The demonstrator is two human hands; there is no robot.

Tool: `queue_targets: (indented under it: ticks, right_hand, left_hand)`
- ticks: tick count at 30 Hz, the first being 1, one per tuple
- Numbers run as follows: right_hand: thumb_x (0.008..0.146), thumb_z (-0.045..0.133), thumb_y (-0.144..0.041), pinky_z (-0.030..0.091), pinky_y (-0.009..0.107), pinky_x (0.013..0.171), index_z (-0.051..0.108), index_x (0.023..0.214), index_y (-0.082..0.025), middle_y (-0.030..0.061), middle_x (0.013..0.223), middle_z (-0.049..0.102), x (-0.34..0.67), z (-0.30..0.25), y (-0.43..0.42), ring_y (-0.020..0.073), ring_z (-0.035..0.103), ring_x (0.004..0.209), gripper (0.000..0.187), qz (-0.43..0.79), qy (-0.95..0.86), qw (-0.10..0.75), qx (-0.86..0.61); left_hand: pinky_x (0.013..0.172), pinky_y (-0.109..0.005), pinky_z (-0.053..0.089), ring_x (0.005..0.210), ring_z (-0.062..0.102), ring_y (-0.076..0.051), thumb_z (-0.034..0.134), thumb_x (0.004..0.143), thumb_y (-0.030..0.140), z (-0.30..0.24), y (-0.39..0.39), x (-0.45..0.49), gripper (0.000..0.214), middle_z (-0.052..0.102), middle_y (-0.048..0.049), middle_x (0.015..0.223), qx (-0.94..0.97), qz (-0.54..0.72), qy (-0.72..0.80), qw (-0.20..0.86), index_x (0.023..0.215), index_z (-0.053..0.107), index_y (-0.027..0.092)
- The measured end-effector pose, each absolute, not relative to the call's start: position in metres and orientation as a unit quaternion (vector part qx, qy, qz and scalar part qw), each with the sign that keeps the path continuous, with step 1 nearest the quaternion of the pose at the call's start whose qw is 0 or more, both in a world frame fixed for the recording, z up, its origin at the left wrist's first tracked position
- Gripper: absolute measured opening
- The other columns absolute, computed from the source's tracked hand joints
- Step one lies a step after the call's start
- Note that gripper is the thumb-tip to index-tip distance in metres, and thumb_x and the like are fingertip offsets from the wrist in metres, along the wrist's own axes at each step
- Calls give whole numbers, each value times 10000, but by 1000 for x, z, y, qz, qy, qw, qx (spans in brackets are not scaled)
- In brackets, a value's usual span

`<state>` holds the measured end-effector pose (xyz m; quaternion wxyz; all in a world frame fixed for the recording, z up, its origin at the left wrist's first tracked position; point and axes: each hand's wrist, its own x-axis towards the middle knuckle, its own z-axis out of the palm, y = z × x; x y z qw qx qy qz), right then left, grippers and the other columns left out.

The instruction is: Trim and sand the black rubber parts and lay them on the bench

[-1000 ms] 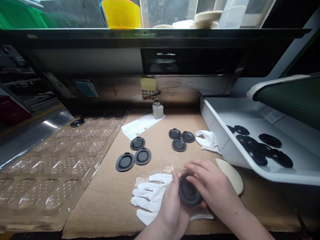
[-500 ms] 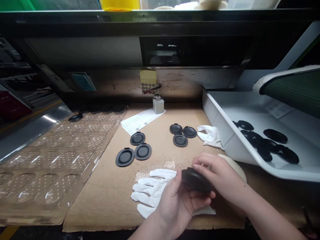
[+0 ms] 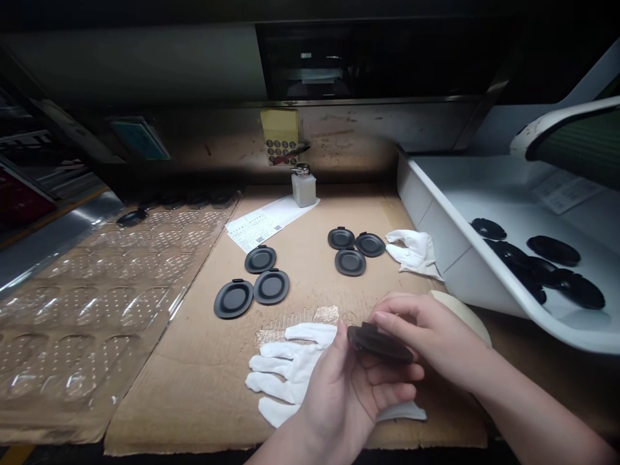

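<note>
Closed together on a black disc (image 3: 380,343), our hands hold it tilted, nearly edge-on, above the cardboard (image 3: 159,413): the right hand (image 3: 426,329) pinches it from above while the left hand (image 3: 339,387) cradles it from below. At 11 o'clock from the grip, six matching discs (image 3: 271,287) lie flat on the cardboard in two groups of three. More discs (image 3: 553,250) lie at 2 o'clock in a white tray (image 3: 436,258), overlapping too much for us to count exactly. One further disc (image 3: 132,217) rests at the far edge of a clear blister sheet (image 3: 97,303) at 10 o'clock. White gloves (image 3: 290,368) lie just beside our left hand at 9 o'clock, and another glove (image 3: 414,253) lies at 1 o'clock by the tray. At 12 o'clock, a bottle (image 3: 303,189) stands beside a printed sheet (image 3: 261,223), against a scuffed metal wall (image 3: 368,132) under a dark panel (image 3: 135,58).
</note>
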<state>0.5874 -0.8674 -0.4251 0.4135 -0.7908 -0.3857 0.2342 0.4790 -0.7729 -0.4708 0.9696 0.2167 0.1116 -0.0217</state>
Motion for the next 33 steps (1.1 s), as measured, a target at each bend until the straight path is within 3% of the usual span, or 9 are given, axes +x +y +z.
queue_targets:
  ticks: [5,8,10,13,24,33]
  right_hand:
    - [788,496,-334,421,216,546,598,711,-205,-17,702,607,592,-422,-861,108,553,600,182,235,-405,378,-799]
    - [813,468,-337,391,217,543,567,746,-209,-25,736,600,609,-421,-854,99,530,606,174,103,-395,284,-867]
    - [831,441,-310,366,240,598,551,762,-206,-9,803,593,626,-423,-847,124,523,721,166,-8,-374,223,-900]
    - [845,412,-267,322,260,595,544,763,-179,29,837,576,652,-430,-835,144,497,765,178,-62,-347,172,-920]
    - [869,432,-290,427,292,702,552,867,-132,25,849,547,672,-435,-824,118,512,793,198,-84,-370,64,-923]
    - [862,448,-269,445,285,663,553,897,-123,34,847,559,661,-426,-825,120,531,770,183,-111,-373,50,-920]
  left_hand:
    - [647,-246,486,781,638,-211,335,839,487,-468,-774,480,537,641,-164,880,215,-22,120,969,967,606,41]
    - [662,-274,474,778,629,-213,341,833,495,-468,-775,482,529,614,-188,961,224,-26,142,964,1073,511,55]
    - [678,-300,464,792,625,-225,370,835,456,-468,-775,482,483,600,-205,990,237,-23,150,959,1140,413,84]
    - [700,-327,447,816,615,-236,404,836,386,-469,-775,481,406,592,-200,982,254,-14,139,957,1134,343,116]
    - [719,-300,415,787,578,-168,435,831,309,-468,-772,481,269,585,-112,915,293,-24,108,950,1044,414,146]
    - [716,-291,430,772,581,-159,494,802,324,-469,-772,481,266,600,-103,910,318,-18,124,940,1004,486,151]
